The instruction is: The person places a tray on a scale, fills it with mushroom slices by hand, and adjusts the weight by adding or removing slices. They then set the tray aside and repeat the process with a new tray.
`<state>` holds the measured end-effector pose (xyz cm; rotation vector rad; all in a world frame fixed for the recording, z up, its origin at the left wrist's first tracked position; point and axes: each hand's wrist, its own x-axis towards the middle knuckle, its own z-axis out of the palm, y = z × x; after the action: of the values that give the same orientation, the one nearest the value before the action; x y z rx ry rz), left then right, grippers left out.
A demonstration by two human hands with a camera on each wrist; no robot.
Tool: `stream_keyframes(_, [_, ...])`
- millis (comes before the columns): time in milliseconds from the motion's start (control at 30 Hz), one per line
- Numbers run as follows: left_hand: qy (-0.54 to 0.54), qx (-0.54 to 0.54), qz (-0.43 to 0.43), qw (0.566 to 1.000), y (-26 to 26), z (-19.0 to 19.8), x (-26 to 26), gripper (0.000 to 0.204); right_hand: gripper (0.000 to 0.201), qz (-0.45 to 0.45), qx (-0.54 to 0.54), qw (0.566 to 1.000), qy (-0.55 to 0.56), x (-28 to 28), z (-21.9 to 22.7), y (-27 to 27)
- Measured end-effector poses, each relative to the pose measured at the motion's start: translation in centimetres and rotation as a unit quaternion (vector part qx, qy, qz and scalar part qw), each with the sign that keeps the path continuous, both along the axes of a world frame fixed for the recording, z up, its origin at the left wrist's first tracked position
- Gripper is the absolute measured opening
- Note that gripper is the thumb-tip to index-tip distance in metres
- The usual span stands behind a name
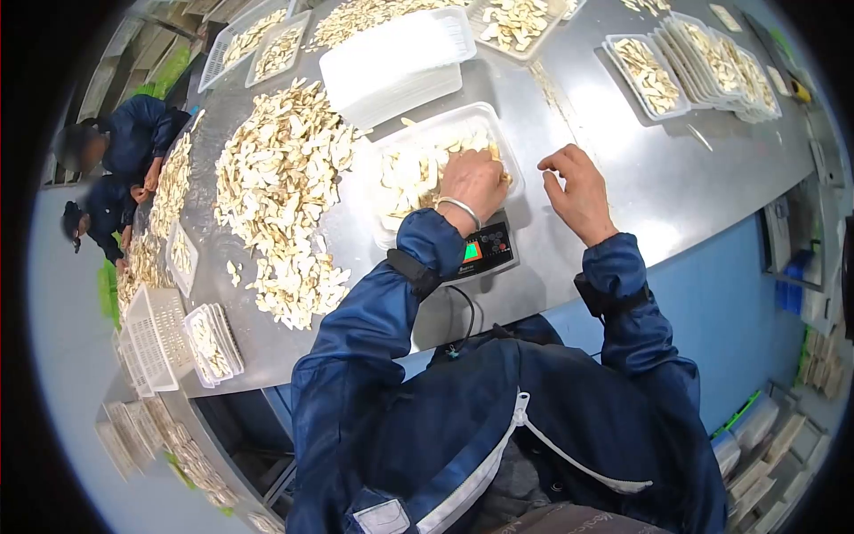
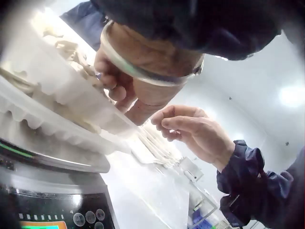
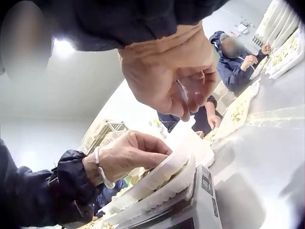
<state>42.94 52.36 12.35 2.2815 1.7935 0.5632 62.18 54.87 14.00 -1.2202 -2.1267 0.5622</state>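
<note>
A translucent plastic tray (image 1: 503,133) of pale, brown-edged mushroom slices (image 1: 405,173) stands on a digital scale (image 1: 498,245) with a lit display. Down inside the tray's right part, my left hand (image 1: 474,182) has its fingers curled among the slices, and a slice shows by its fingertips. The tray's wall (image 3: 164,169) partly hides these fingertips in the right wrist view. To the right of the tray, my right hand (image 1: 578,191) hovers over the metal table with loosely bent fingers and nothing in them. Both hands also show in the left wrist view.
A large heap of slices (image 1: 285,169) lies left of the scale. Behind the tray is a stack of white trays (image 1: 391,76). Filled trays (image 1: 654,80) stand at the back right. Two people work at the table's left side, near white baskets (image 1: 160,334).
</note>
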Motion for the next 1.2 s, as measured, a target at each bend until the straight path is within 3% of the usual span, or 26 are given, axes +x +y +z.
stream_keyframes(100, [-0.047, 0.003, -0.002, 0.999, -0.2, 0.6, -0.3, 0.011, 0.009, 0.002, -0.015, 1.000, 0.014, 0.0, 0.3, -0.2])
stream_keyframes(200, [-0.258, -0.067, 0.047, 0.963, -1.2, 2.7, -1.0, 0.012, 0.008, 0.003, -0.030, 0.999, 0.031, 0.2, 1.1, -0.6])
stream_keyframes(233, [-0.361, -0.140, 0.053, 0.920, -1.9, 3.4, -1.8, 0.013, 0.008, 0.006, -0.040, 0.998, 0.048, 0.4, 1.0, -0.7])
stream_keyframes(333, [-0.626, -0.188, 0.063, 0.754, -4.3, 4.7, -5.2, 0.013, 0.009, 0.008, -0.060, 0.997, 0.044, 1.3, 1.0, -1.6])
stream_keyframes(400, [-0.706, -0.168, 0.035, 0.687, -6.0, 4.7, -8.5, 0.011, 0.010, 0.010, -0.047, 0.998, 0.039, 1.5, 0.8, -2.2])
stream_keyframes(467, [-0.740, -0.146, 0.039, 0.655, -7.4, 4.9, -10.4, 0.014, 0.010, 0.009, -0.061, 0.997, 0.054, 1.5, 0.9, -2.8])
stream_keyframes(533, [-0.723, -0.152, 0.178, 0.650, -9.6, 4.2, -15.0, 0.016, 0.010, -0.009, -0.074, 0.997, -0.007, 2.5, 0.1, -3.7])
stream_keyframes(667, [-0.660, -0.103, 0.283, 0.689, -12.6, 1.8, -21.5, 0.014, 0.010, -0.015, -0.071, 0.997, -0.012, 3.0, -0.7, -4.6])
stream_keyframes(800, [-0.562, -0.163, 0.326, 0.743, -13.8, 1.5, -24.6, 0.014, 0.010, -0.028, -0.084, 0.996, -0.024, 2.9, -0.4, -5.2])
stream_keyframes(1067, [-0.582, -0.170, 0.320, 0.728, -13.9, -1.4, -23.9, 0.019, 0.009, -0.039, -0.088, 0.995, -0.015, 3.1, -0.2, -5.5])
stream_keyframes(1200, [-0.617, -0.152, 0.292, 0.715, -14.4, -0.9, -22.8, 0.020, 0.009, -0.042, -0.093, 0.995, -0.018, 3.4, -0.3, -5.7])
